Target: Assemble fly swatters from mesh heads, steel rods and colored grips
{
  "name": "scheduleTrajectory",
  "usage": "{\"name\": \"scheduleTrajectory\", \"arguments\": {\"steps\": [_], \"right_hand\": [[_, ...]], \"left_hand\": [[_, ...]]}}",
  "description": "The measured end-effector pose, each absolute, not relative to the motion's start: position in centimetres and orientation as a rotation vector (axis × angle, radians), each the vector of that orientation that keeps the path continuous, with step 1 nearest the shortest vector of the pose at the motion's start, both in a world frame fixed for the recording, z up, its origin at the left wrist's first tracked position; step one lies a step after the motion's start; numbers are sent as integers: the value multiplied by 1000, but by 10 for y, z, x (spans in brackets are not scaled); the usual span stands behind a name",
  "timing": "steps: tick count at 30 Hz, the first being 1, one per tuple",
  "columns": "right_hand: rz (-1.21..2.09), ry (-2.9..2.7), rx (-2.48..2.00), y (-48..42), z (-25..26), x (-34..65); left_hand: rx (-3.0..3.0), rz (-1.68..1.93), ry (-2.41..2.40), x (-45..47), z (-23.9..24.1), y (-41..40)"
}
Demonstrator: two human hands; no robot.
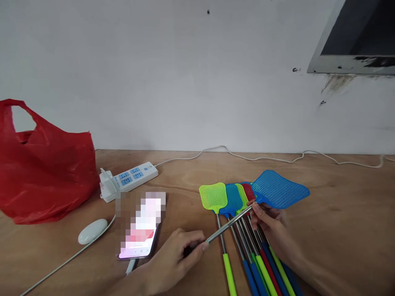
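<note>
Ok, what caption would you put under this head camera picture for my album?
Two hands, left hand and right hand, hold a blue fly swatter by its metal rod above a row of colourful swatters on a wooden table.

Two hands [175, 257] in shot, five fly swatters [212, 196] fanned on one table [339, 213], plus one red bag [46, 168], one power strip [131, 177], one phone [140, 230]

The swatter [279, 190] in hand has a wide blue mesh head and a thin steel rod [230, 225]. It lies slanted: the head rests flat just beyond the right hand [271, 226], whose fingertips pinch the rod at the neck, and the rod runs down-left to the left hand [179, 257], closed round its grip end. The rod crosses above the other swatters [234, 199], fanned flat beneath it.
</note>
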State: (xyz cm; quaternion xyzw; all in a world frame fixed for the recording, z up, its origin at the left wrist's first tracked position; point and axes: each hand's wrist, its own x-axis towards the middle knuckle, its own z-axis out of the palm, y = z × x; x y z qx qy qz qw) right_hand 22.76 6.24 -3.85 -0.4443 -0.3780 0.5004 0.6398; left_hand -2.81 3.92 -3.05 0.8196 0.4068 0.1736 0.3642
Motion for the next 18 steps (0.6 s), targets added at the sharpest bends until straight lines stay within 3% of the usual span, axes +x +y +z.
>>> {"name": "scheduleTrajectory", "arguments": {"steps": [12, 18], "right_hand": [[1346, -773, -929, 64, -40, 232], [1240, -795, -1024, 63, -43, 228]], "left_hand": [[2079, 359, 1138, -32, -36, 37], [2122, 381, 1156, -32, -41, 30]]}}
